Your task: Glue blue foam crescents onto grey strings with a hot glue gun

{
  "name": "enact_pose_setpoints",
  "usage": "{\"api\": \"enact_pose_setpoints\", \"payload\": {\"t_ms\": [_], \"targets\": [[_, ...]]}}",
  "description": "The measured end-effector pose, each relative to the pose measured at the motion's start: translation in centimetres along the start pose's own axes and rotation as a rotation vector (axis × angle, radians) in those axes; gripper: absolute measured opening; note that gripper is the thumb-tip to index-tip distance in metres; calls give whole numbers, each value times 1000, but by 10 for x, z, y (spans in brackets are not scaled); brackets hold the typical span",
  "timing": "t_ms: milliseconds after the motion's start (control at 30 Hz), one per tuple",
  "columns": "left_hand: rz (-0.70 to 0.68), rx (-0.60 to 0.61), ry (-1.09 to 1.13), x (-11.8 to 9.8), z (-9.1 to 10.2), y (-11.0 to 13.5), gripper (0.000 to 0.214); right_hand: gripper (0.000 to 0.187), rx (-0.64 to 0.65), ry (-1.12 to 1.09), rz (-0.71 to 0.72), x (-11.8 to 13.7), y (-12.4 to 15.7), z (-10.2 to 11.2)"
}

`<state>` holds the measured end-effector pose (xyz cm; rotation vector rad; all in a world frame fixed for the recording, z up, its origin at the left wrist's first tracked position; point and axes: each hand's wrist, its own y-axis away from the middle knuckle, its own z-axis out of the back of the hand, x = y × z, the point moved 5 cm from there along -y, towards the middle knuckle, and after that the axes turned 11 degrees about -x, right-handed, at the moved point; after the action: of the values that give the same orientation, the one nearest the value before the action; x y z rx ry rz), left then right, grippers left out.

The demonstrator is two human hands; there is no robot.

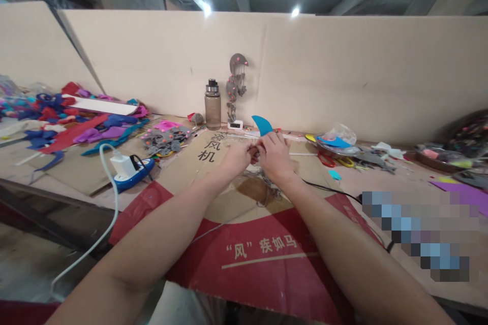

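Note:
Both my arms reach forward over a cardboard sheet (213, 198) with a red printed part. My left hand (237, 158) and my right hand (275, 156) meet at the middle, fingers pinched together. A curved blue foam piece (263, 124) sticks up from between them, and my right hand's fingers seem to grip its base. My left hand pinches at the same spot; what it holds is hidden. Under the hands lies a brownish glue-stained patch (255, 190) on the cardboard.
Coloured felt and foam scraps (76, 122) pile at the left. A blue power strip with a white charger (129, 168) sits left of my arm. A bottle (212, 105), a grey hanging ornament (236, 84), scissors (335, 160) and a tray (335, 147) stand beyond.

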<state>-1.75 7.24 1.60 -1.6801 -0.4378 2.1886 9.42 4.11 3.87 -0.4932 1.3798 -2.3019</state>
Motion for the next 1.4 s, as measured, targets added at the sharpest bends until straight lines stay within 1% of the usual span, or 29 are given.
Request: {"api": "enact_pose_setpoints", "payload": {"t_ms": [67, 167, 233, 300, 333, 400, 467, 533, 600, 633, 667, 700, 733, 800, 833, 867, 900, 933, 1000, 1067, 1133, 1200, 1267, 1333, 1367, 1400], "targets": [[100, -5, 52, 4, 1, -2, 18, 13, -48, -175, -119, -6, -1, 1], [244, -3, 213, 11, 3, -5, 17, 12, -129, -430, -355, -19, 0, 2], [300, -31, 300, 15, 7, -8, 17, 14, -155, -523, -504, -27, 2, 2], [329, -82, 373, 18, 11, -10, 18, 17, -144, -566, -585, -31, 4, 0], [332, -109, 405, 19, 14, -10, 19, 18, -129, -570, -597, -31, 5, -1], [317, -146, 449, 19, 16, -11, 18, 18, -69, -532, -572, -31, 6, -7], [304, -162, 470, 18, 17, -10, 16, 19, 10, -438, -495, -29, 6, -13], [298, -155, 490, 16, 15, -9, 15, 25, 80, -346, -406, -28, 6, -18], [283, -151, 507, 15, 13, -9, 14, 30, 105, -310, -356, -28, 6, -22], [272, -151, 511, 15, 13, -9, 13, 29, 97, -325, -357, -28, 7, -24], [259, -153, 515, 15, 13, -10, 13, 23, 84, -371, -377, -29, 8, -27], [248, -155, 520, 15, 13, -10, 12, 14, 79, -447, -414, -29, 10, -30], [236, -154, 528, 16, 14, -11, 12, 12, 93, -546, -461, -29, 12, -34], [219, -164, 555, 16, 17, -13, 12, 17, 201, -724, -556, -26, 18, -46], [217, -181, 572, 16, 19, -14, 12, 14, 276, -753, -583, -24, 21, -51], [219, -202, 587, 16, 21, -14, 13, 11, 333, -729, -594, -24, 23, -53], [225, -222, 598, 15, 23, -14, 14, 11, 358, -664, -596, -26, 24, -53], [232, -241, 605, 14, 24, -14, 14, 13, 343, -578, -598, -31, 23, -50], [247, -254, 606, 12, 25, -12, 15, 12, 245, -426, -636, -47, 20, -41], [259, -248, 601, 11, 24, -11, 15, 9, 152, -346, -716, -70, 19, -31], [258, -261, 608, 12, 26, -12, 16, 13, 113, -301, -785, -93, 22, -26], [221, -342, 647, 13, 34, -15, 17, 23, 128, -294, -853, -112, 26, -25], [159, -494, 720, 13, 50, -19, 16, 28, 200, -343, -905, -124, 32, -28], [127, -628, 787, 14, 63, -22, 15, 23, 270, -398, -918, -130, 35, -30], [136, -651, 805, 14, 66, -22, 15, 19, 282, -403, -913, -132, 36, -31], [154, -642, 810, 14, 66, -23, 15, 16, 280, -391, -905, -133, 37, -31]]}}
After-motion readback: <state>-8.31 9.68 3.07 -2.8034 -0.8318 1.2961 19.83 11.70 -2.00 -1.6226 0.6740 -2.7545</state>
